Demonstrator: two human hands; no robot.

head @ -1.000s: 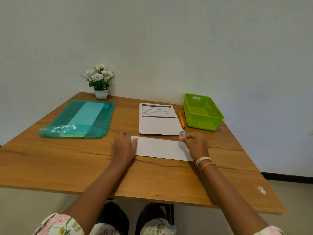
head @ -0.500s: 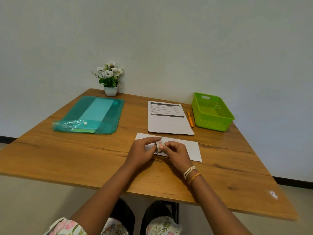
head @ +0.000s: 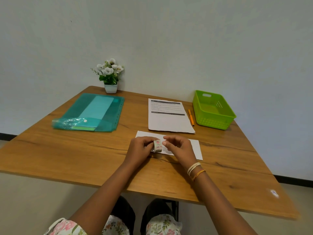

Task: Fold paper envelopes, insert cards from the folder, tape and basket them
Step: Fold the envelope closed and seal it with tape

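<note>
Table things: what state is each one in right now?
Tape roll: upright, held in left hand.
Right hand: fingers at the roll's edge.
Folded paper envelope: flat under the hands.
Green basket: empty.
Teal folder: flat, papers inside.
Pen: lying beside the printed sheet.

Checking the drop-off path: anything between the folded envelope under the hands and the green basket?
Nothing visible blocks it. The envelope lies flat on the table; the basket sits at the far right with bare wood between them. The printed sheet and orange pen lie left of that line.
</note>
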